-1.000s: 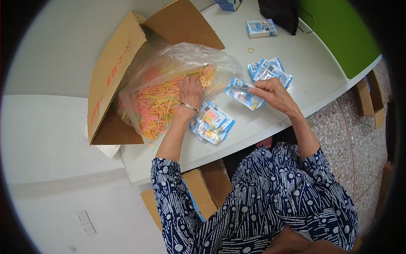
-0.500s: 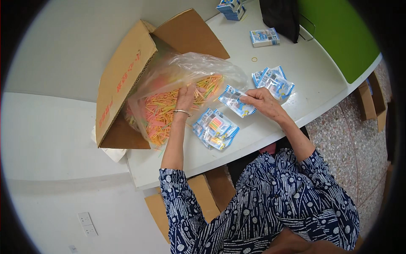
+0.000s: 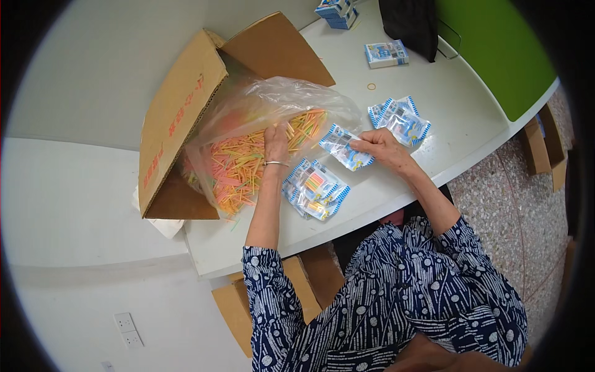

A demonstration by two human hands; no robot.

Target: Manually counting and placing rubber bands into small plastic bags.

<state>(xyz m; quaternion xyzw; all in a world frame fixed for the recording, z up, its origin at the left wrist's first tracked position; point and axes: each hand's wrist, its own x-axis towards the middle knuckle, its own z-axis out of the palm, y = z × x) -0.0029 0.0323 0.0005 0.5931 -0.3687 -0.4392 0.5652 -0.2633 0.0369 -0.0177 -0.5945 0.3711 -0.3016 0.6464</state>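
Observation:
My left hand [image 3: 276, 144] reaches into a heap of thin coloured sticks [image 3: 238, 155], orange, pink and yellow, inside a clear plastic bag [image 3: 291, 93]. Its fingertips are sunk among the sticks, so I cannot see whether it grips any. My right hand [image 3: 383, 149] pinches the right end of a small blue-and-white clear packet [image 3: 342, 146], held just right of the bag's mouth. Below it lies a pile of similar packets [image 3: 315, 189], the top one showing coloured sticks through its window. More packets [image 3: 403, 121] lie beyond my right hand.
A cardboard box [image 3: 183, 118] on its side holds the bag, its flap [image 3: 279, 53] raised. Toward the back are a single packet [image 3: 387, 54], stacked packets [image 3: 336, 13], a rubber band [image 3: 371, 87] and a black bag [image 3: 410, 28]. The white table's front edge [image 3: 291, 248] curves before me.
My left hand has shifted slightly right and turned more upright among the sticks, its fingers deeper in. My right hand and its packet stay nearly in place.

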